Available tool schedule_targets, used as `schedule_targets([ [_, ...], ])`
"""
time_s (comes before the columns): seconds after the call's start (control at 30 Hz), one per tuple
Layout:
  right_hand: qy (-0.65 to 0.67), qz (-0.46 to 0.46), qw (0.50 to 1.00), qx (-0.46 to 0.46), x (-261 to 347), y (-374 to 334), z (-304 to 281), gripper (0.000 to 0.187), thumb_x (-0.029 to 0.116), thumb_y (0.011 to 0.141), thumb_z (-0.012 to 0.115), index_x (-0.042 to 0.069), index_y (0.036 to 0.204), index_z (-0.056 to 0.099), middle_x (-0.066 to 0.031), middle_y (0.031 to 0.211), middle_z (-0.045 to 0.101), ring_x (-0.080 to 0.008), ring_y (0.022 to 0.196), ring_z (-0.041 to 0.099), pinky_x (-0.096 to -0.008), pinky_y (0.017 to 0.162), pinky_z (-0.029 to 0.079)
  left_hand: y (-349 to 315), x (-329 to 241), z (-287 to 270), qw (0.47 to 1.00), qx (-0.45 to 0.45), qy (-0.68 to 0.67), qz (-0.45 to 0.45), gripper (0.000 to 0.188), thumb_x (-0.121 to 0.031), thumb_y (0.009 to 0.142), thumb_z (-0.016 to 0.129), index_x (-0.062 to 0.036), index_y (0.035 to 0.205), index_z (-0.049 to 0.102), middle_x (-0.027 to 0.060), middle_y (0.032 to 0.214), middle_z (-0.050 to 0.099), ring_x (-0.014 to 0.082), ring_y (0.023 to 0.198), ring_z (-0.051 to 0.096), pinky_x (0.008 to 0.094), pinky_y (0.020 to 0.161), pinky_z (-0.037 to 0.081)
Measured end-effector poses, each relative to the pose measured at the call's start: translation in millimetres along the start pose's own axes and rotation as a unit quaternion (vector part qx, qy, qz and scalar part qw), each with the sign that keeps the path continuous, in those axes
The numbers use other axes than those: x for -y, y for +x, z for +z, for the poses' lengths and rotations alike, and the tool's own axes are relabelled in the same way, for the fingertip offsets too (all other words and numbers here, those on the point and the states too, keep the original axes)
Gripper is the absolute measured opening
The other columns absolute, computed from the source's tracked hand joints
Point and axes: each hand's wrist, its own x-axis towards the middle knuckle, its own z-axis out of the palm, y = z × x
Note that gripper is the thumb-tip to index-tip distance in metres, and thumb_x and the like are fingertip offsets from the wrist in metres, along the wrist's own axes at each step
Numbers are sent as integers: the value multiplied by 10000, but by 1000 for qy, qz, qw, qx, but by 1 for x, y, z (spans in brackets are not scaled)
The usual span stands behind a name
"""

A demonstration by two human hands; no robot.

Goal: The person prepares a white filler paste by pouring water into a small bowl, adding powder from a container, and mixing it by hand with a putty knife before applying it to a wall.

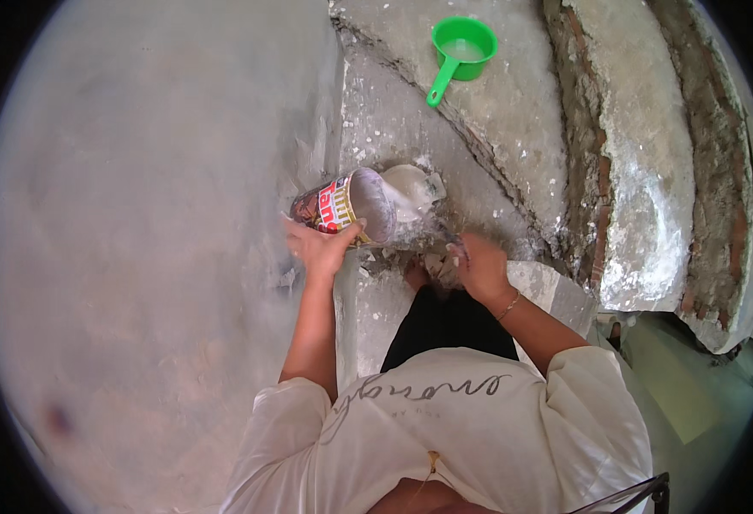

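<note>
My left hand (321, 246) is wrapped round the lower side of a printed red, white and brown bucket (329, 208). The bucket lies tilted on its side, its mouth toward the right and its inside coated whitish. At its mouth, pale wet-looking material (404, 206) reaches toward a round whitish container or heap (411, 182) on the step; blur hides which. To the right, my right hand (479, 267) is closed on a dark, thin handle (454, 243). The far end of that tool is too blurred to make out.
A green dipper (465, 50) with pale liquid rests on the step above. Rough, broken concrete steps (642, 197) curve along the right. A grey plastered wall (154, 214) fills the left. Rubble bits lie near my foot (417, 272).
</note>
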Motion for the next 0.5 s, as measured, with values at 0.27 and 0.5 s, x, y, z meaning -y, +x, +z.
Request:
schedule_targets([
  [0.27,-46,104,992,-56,-65,-29,-7,132,132,820,606,32,880,545,-198,683,578,-398,649,568,-464,580,441,20,24,56,950,111,152,-247,1386,-553,422,844,-23,1417,37,324,1347,224,450,1270,252,480,1049,266],
  [0.5,-58,114,988,-83,-102,-53,2,130,131,822,616,31,859,542,-187,652,580,-383,611,574,-458,548,443,46,-2,90,897,187,299,-265,1295,-698,433,761,-30,1368,166,291,1344,295,427,1279,290,510,1010,316],
])
